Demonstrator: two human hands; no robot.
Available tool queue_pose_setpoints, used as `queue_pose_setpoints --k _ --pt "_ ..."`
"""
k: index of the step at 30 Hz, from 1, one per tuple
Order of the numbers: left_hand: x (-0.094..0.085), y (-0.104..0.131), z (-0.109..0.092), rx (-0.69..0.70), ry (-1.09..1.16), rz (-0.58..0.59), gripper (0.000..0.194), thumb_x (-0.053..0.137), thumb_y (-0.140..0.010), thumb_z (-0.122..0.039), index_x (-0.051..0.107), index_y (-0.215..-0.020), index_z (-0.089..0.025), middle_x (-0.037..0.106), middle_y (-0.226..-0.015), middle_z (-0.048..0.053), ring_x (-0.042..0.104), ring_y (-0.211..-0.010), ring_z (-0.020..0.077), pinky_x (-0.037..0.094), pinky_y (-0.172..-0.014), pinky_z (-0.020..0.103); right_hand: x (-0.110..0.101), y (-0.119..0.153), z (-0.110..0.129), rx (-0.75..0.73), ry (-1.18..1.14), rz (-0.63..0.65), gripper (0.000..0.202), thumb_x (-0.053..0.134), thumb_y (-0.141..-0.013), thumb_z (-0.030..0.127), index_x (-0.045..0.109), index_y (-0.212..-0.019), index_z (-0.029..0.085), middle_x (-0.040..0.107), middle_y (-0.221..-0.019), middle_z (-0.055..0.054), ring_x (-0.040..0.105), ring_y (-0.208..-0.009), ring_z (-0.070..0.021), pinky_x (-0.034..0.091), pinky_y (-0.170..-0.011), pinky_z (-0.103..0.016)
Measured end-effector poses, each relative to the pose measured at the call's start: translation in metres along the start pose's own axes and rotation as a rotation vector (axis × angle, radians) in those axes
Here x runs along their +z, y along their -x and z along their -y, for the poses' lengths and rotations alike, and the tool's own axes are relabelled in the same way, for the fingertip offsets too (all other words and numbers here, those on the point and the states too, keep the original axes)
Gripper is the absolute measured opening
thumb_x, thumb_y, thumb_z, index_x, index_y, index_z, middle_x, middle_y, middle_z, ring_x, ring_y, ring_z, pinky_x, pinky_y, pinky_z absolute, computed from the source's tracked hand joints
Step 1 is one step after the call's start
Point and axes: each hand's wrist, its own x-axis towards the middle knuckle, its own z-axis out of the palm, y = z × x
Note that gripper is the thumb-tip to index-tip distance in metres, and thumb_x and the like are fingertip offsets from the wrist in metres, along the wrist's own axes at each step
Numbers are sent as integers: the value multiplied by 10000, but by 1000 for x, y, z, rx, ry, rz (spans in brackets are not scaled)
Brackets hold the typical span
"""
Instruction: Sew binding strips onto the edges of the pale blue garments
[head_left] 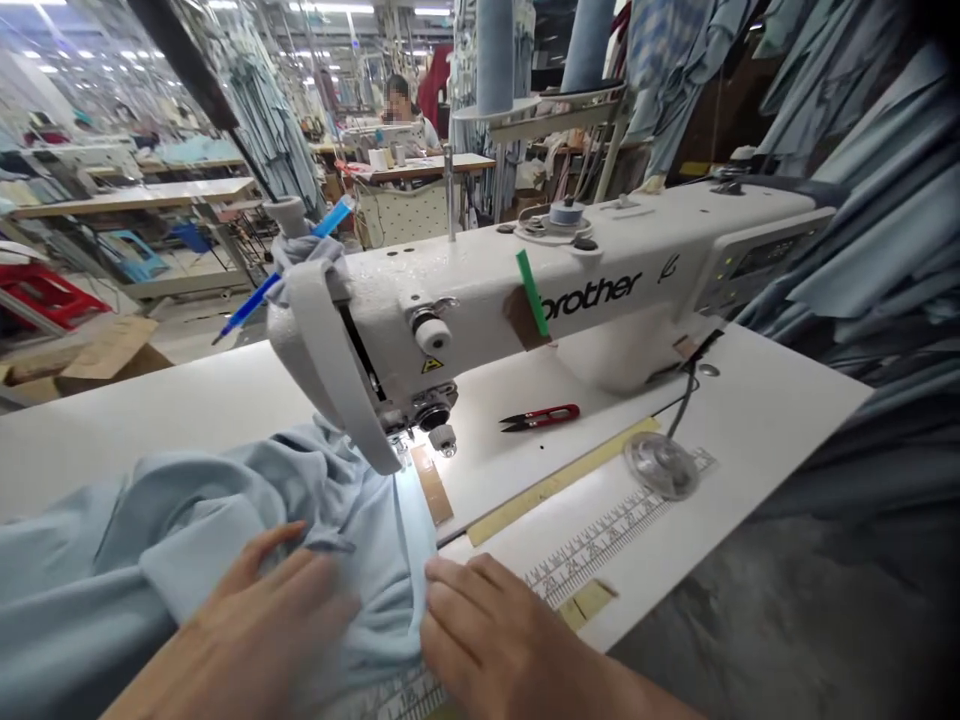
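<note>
Light blue fabric (225, 500) lies bunched on the left of the table, its straight folded edge running under the needle area of a white sewing machine (480, 290). My right hand (499, 630) grips that edge in front of the presser foot, fingers bent and pressed together. On the fabric's left part rests my left hand (262, 620), smeared by motion; whether its fingers hold the cloth I cannot tell. A brown guide strip (433, 485) sits beside the fabric edge, right of the needle.
Red-handled thread snips (541, 417) lie under the machine arm. A clear round dish (661, 464) sits by a printed ruler (600, 545). A blue pen (251, 305) is tucked at the machine head. Thread cones (495, 60) stand behind; garments (885, 250) hang right. A co-worker (405, 105) sits farther back.
</note>
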Motion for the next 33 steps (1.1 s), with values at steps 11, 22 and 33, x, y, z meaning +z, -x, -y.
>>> queue_pose_setpoints --k 11,22,33 --pt "26 -5 -22 138 -193 -223 507 391 -1017 -389 507 -1454 -160 681 -1343 69 607 -1282 211 415 -1158 277 3 6 9 -1 142 -23 305 422 -994 42 678 -836 96 720 -920 -140 679 -1037 -274 547 -768 -342" --pt "31 -15 -21 -86 -99 -148 454 552 -950 -422 584 -1388 -308 725 -1234 13 673 -1173 224 549 -1037 312 7 -12 -13 -48 130 77 287 402 -974 33 677 -899 66 698 -912 -142 662 -1000 -287 535 -812 -362" --pt "-1 -29 -9 -35 -50 -134 294 452 -994 -416 709 -966 -275 739 -866 -9 679 -680 133 553 -613 210 -1 -56 -56 -76 -20 575 221 767 -813 89 585 -935 118 616 -884 -45 548 -780 -185 471 -713 -309"
